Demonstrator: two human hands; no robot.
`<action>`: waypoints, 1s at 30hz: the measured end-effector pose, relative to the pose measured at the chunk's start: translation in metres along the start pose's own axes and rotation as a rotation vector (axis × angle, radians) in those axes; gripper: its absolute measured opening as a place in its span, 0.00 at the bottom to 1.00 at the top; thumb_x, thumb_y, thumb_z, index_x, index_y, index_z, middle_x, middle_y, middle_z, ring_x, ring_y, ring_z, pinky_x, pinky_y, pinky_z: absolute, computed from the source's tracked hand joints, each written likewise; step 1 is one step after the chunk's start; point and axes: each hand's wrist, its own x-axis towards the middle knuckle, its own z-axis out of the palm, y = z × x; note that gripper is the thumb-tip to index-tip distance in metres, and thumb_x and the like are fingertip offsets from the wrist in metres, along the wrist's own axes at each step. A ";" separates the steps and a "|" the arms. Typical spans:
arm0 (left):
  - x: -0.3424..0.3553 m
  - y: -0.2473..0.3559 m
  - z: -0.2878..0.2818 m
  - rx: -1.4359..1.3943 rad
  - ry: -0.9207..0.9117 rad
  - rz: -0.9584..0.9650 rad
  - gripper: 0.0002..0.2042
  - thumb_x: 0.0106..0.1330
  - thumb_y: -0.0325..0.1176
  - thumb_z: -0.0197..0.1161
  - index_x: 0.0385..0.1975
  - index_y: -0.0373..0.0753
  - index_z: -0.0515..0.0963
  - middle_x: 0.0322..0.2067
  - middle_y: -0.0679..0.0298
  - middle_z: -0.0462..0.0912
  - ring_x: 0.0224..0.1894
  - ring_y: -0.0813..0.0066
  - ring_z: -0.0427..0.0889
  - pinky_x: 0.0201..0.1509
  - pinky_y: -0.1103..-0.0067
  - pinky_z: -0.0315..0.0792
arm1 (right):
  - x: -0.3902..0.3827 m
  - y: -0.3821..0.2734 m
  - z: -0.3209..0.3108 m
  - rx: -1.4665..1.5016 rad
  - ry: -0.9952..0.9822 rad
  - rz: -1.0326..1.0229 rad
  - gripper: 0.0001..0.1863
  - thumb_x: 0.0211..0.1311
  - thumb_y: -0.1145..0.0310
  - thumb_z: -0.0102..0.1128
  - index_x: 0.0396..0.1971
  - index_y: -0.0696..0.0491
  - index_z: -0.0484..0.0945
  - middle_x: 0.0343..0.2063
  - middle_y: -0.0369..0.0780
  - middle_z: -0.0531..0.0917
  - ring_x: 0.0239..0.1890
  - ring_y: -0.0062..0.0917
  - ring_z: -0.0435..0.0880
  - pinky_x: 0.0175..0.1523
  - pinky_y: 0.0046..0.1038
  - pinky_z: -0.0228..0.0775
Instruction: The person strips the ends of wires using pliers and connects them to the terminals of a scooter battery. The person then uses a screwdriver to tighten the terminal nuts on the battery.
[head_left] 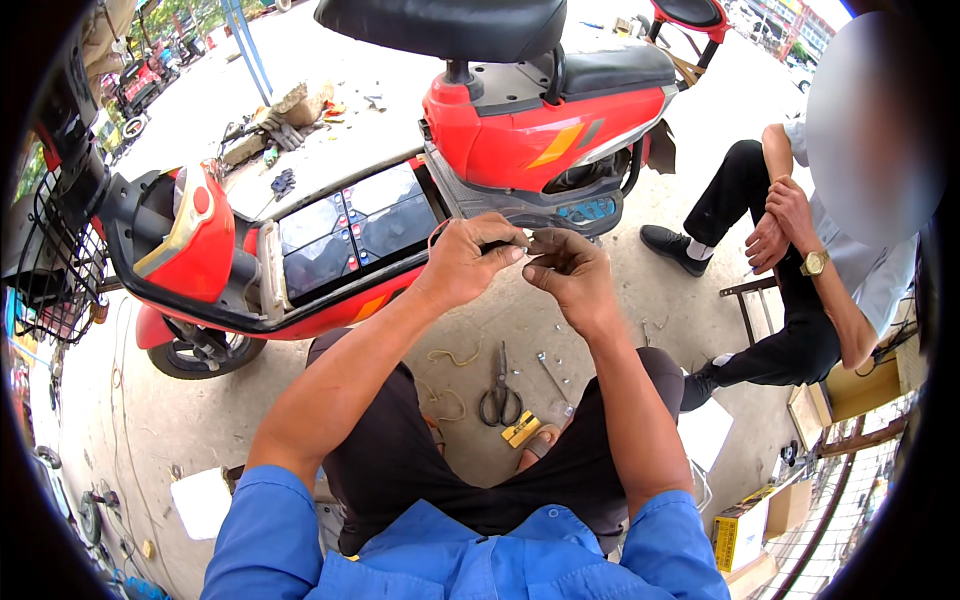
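My left hand and my right hand meet in front of the red electric scooter, fingertips almost touching. Both are closed in a pinch. A thin pinkish wire loops out beside my left hand, which appears to grip it. Between the fingertips sits a small shiny bit, too small to name; the fingers hide most of what my right hand pinches. Just beyond my hands, the scooter's open floor compartment shows several dark batteries with red and blue terminals.
Below my hands, black-handled scissors, a small yellow box, a thin metal rod and yellowish cord lie on the ground between my feet. A person sits at the right, hands crossed. Cartons stand lower right.
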 end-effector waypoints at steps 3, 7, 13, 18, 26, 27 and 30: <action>0.000 0.000 -0.001 -0.014 0.012 -0.004 0.06 0.66 0.22 0.66 0.41 0.31 0.84 0.34 0.65 0.82 0.35 0.80 0.77 0.41 0.79 0.72 | -0.003 0.001 0.007 -0.202 0.082 -0.159 0.20 0.53 0.82 0.75 0.47 0.62 0.82 0.40 0.40 0.87 0.37 0.23 0.87 0.42 0.24 0.82; 0.000 0.002 -0.003 -0.016 -0.002 -0.017 0.06 0.66 0.21 0.65 0.40 0.30 0.84 0.34 0.66 0.82 0.35 0.81 0.77 0.42 0.79 0.72 | -0.002 -0.005 0.009 -0.336 0.120 -0.381 0.12 0.55 0.81 0.74 0.40 0.61 0.85 0.37 0.41 0.87 0.35 0.23 0.88 0.39 0.24 0.81; 0.001 0.004 -0.003 -0.006 -0.012 -0.019 0.06 0.65 0.20 0.65 0.39 0.30 0.84 0.33 0.67 0.80 0.35 0.82 0.75 0.40 0.80 0.70 | -0.002 -0.006 0.009 -0.397 0.142 -0.473 0.08 0.56 0.81 0.73 0.36 0.61 0.86 0.34 0.42 0.87 0.33 0.26 0.87 0.36 0.26 0.79; 0.000 0.002 -0.003 -0.035 -0.012 -0.033 0.05 0.65 0.21 0.66 0.38 0.30 0.84 0.32 0.67 0.80 0.33 0.82 0.74 0.38 0.80 0.70 | -0.003 -0.008 0.009 -0.435 0.111 -0.486 0.05 0.60 0.78 0.72 0.35 0.61 0.87 0.33 0.40 0.86 0.32 0.22 0.84 0.36 0.26 0.75; -0.002 -0.003 -0.002 -0.073 -0.025 -0.042 0.04 0.67 0.20 0.65 0.38 0.31 0.84 0.34 0.68 0.79 0.33 0.84 0.75 0.37 0.81 0.69 | -0.003 -0.010 0.007 -0.460 0.089 -0.499 0.04 0.60 0.79 0.72 0.33 0.62 0.85 0.31 0.41 0.86 0.30 0.23 0.83 0.34 0.26 0.74; -0.002 -0.002 -0.001 -0.068 -0.025 -0.038 0.04 0.67 0.20 0.65 0.38 0.30 0.84 0.34 0.68 0.79 0.33 0.84 0.74 0.36 0.81 0.69 | -0.003 -0.009 0.006 -0.468 0.086 -0.506 0.04 0.60 0.79 0.72 0.33 0.62 0.85 0.32 0.41 0.86 0.30 0.23 0.83 0.34 0.26 0.75; -0.003 0.000 0.002 -0.083 -0.004 -0.050 0.04 0.67 0.21 0.66 0.39 0.31 0.83 0.33 0.69 0.79 0.32 0.85 0.74 0.36 0.82 0.69 | -0.004 -0.015 0.010 -0.478 0.113 -0.556 0.04 0.59 0.79 0.71 0.33 0.62 0.84 0.32 0.41 0.86 0.30 0.25 0.84 0.34 0.26 0.76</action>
